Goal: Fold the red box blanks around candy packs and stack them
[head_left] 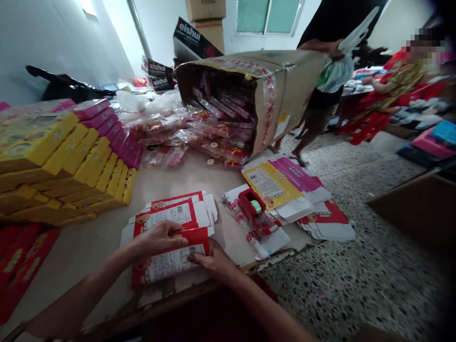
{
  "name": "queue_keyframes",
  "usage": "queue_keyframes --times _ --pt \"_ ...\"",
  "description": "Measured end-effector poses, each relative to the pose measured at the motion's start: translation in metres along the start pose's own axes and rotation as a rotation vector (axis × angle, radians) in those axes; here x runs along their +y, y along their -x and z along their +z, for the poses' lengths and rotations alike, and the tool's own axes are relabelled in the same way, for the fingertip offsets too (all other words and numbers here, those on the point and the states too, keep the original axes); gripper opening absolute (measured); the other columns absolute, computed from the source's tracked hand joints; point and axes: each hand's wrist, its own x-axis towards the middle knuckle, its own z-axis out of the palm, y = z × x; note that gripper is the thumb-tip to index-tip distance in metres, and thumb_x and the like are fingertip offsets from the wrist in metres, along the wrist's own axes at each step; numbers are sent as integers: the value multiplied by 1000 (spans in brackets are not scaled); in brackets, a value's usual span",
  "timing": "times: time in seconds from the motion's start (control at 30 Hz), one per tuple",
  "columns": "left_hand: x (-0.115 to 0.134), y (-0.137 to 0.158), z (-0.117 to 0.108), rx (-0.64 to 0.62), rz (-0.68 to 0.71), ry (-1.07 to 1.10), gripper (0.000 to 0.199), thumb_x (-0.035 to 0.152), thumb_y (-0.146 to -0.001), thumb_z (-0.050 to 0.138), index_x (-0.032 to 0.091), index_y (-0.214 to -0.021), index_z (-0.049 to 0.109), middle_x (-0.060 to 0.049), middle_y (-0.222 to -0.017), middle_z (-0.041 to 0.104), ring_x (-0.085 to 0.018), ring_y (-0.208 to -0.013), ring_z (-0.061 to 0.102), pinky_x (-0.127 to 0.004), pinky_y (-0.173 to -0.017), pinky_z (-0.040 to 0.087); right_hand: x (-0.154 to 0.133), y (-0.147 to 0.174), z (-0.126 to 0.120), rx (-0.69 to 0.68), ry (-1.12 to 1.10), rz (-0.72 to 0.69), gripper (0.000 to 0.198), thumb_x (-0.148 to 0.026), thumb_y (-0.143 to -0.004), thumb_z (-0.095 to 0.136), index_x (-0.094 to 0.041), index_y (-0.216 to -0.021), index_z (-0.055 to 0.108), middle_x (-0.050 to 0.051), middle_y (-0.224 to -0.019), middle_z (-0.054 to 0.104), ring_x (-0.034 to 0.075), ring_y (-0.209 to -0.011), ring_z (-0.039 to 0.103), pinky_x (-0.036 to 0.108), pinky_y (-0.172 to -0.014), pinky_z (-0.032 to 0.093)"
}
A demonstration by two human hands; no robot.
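A red-and-white printed carton [170, 264] lies at the table's front edge, partly folded up, with a barcode label on its face. My left hand [160, 238] is on its far side, fingers bent over the red side panel and thumb along it. At the carton's right end, my right hand [213, 260] grips it with the thumb on top; the other fingers are mostly hidden. Just behind lie flat red cartons [174, 213] with white flaps. To the right, a red tape dispenser [252, 205] with pale green tape rests on plastic packets.
Yellow boxes [89, 161] and pink boxes [117, 133] are stacked at left, with red boxes [24, 256] in front. A tipped cardboard box [285, 90] spills wrapped packets [213, 128]. Flat yellow cartons [270, 183] lie at right. A person [331, 52] holding a plastic bag stands beyond.
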Motion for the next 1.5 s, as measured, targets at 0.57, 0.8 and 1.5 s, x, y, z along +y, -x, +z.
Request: queue_keyframes --times 0.57,0.8,1.5 --pt "86 62 33 688 -252 698 47 64 -84 66 26 -111 70 0 -87 79 -24 -69 73 -32 -59 62 -68 21 20 298 -21 -318 107 -43 -86 77 -29 -166 7 9 -145 61 28 -125 65 44 -106 55" --pt "66 68 88 1101 -320 838 80 49 -61 88 37 -134 60 4 -93 76 -24 -79 75 -28 -60 62 -63 37 6 1 -210 -70 119 -34 -70 92 -34 -165 20 4 -135 71 29 -112 73 49 -101 58" --pt "71 69 105 768 40 1075 39 38 -91 74 25 -126 66 -4 -106 79 -19 -90 75 -29 -81 60 -44 46 -25 190 112 5 36 -41 -88 74 -27 -120 69 1 -100 76 21 -92 70 32 -83 57"
